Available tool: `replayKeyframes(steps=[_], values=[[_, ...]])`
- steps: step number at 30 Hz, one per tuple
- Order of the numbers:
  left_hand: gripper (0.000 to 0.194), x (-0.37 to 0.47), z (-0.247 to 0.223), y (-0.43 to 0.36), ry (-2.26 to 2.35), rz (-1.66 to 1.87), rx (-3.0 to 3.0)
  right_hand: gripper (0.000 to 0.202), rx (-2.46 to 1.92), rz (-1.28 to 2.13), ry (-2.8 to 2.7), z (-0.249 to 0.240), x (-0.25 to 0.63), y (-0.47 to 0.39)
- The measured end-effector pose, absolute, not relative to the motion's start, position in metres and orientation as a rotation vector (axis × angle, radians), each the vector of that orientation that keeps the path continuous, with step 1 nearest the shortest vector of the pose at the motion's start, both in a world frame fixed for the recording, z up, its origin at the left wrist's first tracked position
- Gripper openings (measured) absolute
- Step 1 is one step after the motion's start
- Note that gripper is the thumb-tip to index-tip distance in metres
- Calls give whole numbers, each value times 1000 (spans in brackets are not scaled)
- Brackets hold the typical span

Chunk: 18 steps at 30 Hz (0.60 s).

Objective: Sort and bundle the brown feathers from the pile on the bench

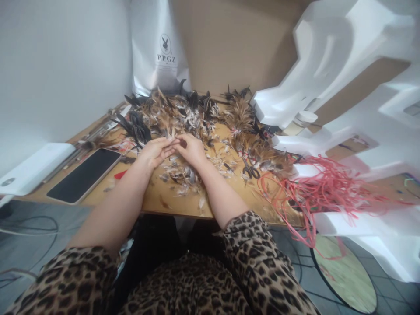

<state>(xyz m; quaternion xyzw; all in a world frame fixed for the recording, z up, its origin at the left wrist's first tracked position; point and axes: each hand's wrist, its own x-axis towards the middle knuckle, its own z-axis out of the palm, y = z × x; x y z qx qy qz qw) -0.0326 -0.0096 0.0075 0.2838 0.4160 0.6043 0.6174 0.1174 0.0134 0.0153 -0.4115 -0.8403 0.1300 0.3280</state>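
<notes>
Both hands meet at the middle of the wooden table, close to the heap of loose feathers. My left hand (155, 151) is closed at the fingertips on a small bunch of brown feathers (168, 122), which fans out away from me. My right hand (192, 151) pinches at the pale base of the same bunch, its fingertips touching those of the left. The exact grip at the base is partly hidden by the fingers. Plucked fluff and small feathers (183, 179) lie scattered under and in front of the hands.
Piled feathers (154, 105) cover the table's back. Scissors (251, 169) lie right of the hands, near tied brown feather bundles (241, 113). Red plastic strips (328, 188) spill over white foam pieces (344, 225). A phone (85, 175) and white power bank (37, 168) are at left.
</notes>
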Motion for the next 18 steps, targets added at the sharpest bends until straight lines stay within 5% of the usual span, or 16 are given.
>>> replayKeyframes(steps=[7,18], values=[[7,-36,13,-9,1028,1471,619,16,-1157,415,-2421,16,135,28],[11,-38,9,-9,1064,1421,720,28,-1292,67,-2547,22,132,18]])
